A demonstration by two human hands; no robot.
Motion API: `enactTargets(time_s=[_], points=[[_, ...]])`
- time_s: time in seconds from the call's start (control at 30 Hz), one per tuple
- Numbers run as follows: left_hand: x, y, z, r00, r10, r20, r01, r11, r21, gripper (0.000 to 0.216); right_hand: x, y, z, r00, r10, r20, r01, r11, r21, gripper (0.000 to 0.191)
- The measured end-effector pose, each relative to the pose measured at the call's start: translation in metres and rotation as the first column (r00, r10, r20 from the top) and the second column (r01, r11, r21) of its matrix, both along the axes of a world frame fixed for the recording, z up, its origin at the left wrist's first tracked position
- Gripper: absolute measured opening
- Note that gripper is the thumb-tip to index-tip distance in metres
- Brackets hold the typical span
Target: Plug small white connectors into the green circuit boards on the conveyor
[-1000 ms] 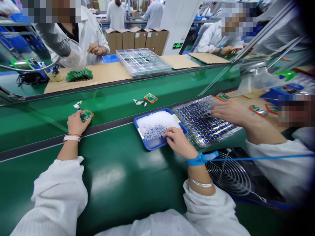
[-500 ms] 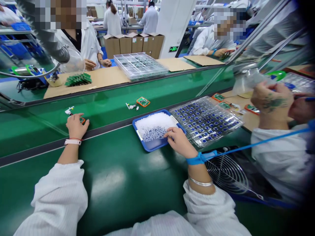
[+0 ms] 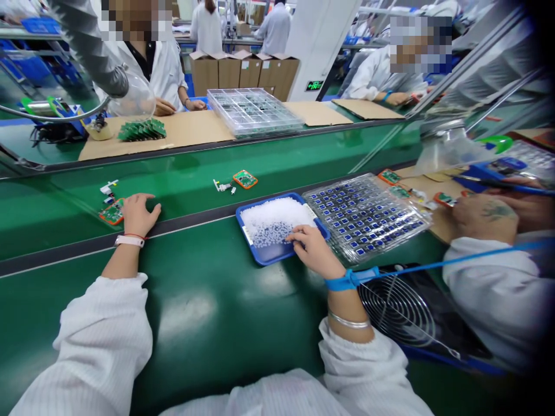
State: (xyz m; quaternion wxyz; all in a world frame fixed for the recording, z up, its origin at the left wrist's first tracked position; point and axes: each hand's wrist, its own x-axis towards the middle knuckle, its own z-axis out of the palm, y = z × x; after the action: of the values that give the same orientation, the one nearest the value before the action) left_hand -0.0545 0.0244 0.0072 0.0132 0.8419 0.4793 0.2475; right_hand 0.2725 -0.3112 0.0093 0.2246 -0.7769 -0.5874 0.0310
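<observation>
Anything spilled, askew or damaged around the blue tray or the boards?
Nothing stands out. The white pieces sit inside the blue tray, heaped toward its far side, with no spill visible. The left orange-edged board and right orange-edged board lie on the green surface; fine damage is too small to tell.

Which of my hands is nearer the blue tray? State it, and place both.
Right. Your right hand is over the right side of the blue tray; your left hand is well to its left.
</observation>
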Motion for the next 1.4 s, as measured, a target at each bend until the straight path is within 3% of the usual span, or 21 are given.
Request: enactTargets(time_s=[0.3,1.03,1.2,1.4], points=[[0.000,0.000,-0.001,1.000,-0.002,0.025,0.003,0.999,-0.050,0.033,0.003,-0.001,0.004,1.000,-0.018,0.008,0.017,0.999,0.050,0.028],[0.003,-0.004,-0.001,0.999,-0.022,0.045,0.023,0.999,-0.026,0.030,0.007,-0.002,0.003,0.999,-0.011,0.036,0.009,0.998,0.059,0.027],[0.024,-0.022,0.005,0.990,-0.139,0.037,0.138,0.990,0.019,0.029,0.012,-0.004,0.002,0.998,-0.049,0.032,0.047,0.997,0.059,0.016],[0.077,-0.055,0.012,0.972,-0.217,-0.089,0.214,0.976,-0.046,0.029,0.012,0.000,-0.001,0.996,-0.089,0.013,0.089,0.995,0.038,0.016]])
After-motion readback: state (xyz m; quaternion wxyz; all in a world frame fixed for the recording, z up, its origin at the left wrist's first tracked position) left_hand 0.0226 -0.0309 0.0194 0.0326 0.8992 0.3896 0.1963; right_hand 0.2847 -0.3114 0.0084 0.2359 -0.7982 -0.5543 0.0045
